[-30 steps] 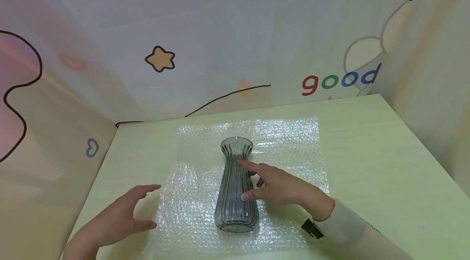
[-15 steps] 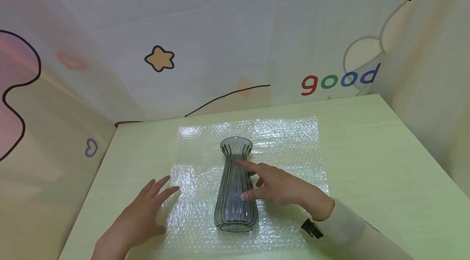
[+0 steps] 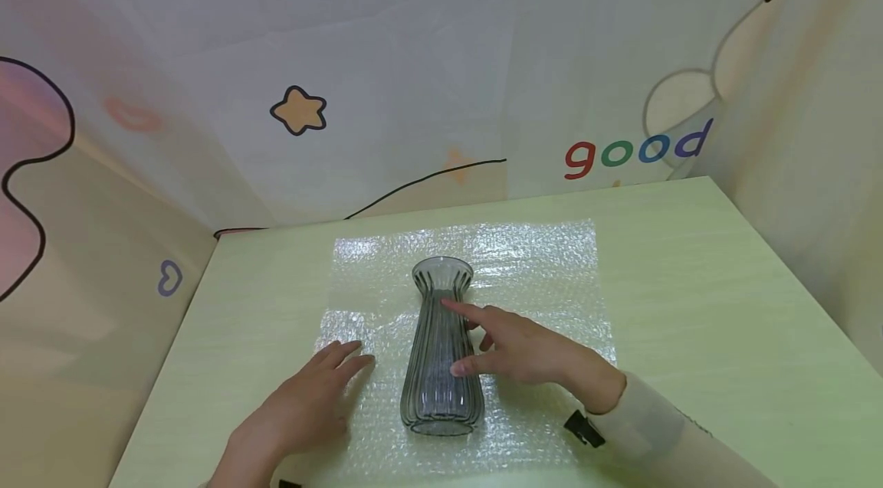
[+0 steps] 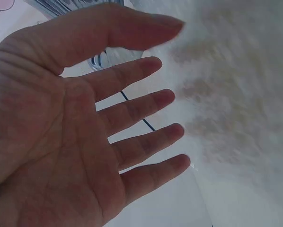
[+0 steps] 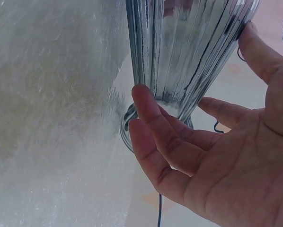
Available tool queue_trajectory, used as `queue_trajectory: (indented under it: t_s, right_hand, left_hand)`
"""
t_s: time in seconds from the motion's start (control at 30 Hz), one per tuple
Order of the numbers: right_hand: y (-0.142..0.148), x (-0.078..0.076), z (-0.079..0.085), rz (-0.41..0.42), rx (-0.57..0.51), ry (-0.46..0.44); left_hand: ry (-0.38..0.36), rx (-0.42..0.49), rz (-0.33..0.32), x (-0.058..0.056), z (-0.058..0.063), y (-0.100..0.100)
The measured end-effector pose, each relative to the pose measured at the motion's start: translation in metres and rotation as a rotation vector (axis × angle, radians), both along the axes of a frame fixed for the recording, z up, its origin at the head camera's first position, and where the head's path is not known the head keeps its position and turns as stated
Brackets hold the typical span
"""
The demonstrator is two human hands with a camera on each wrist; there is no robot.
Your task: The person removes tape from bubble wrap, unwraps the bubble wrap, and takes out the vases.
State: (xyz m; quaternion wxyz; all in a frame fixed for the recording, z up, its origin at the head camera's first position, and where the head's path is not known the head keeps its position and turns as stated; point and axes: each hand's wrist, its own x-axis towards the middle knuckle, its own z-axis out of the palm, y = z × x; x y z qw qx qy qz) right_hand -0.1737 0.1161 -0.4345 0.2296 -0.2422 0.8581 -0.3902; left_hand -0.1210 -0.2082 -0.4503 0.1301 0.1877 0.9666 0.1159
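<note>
A grey ribbed glass vase (image 3: 441, 396) lies on its side on a sheet of bubble wrap (image 3: 531, 243), its flared mouth toward the back wall. From the right, my right hand (image 3: 520, 346) holds the vase, index finger along the neck and thumb on the body. The other fingers bend against its side, as the right wrist view shows on the ribbed glass (image 5: 179, 56). My left hand (image 3: 303, 404) is over the left edge of the wrap, apart from the vase. Its palm (image 4: 51, 142) and fingers are extended, with nothing held.
The pale green table (image 3: 724, 319) extends on both sides of the wrap. A printed curtain (image 3: 414, 74) hangs behind it and along both sides. A small black clip (image 3: 584, 429) shows at the right sleeve cuff.
My left hand has moved rightward, from beside the wrap to over its left edge, turning palm down. The right hand and the vase have stayed in place.
</note>
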Motion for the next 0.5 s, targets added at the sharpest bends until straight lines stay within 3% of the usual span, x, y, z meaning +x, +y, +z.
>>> queue_trajectory:
  t_s: [0.23,0.5]
  right_hand:
    - [-0.001,-0.001,-0.001,0.009,-0.009,0.006]
    - [0.000,0.000,0.000,0.012,-0.010,0.012]
  left_hand:
    - [0.024,0.045,0.016,-0.012,-0.007,0.017]
    - [0.045,0.048,0.020,-0.013,-0.004,0.027]
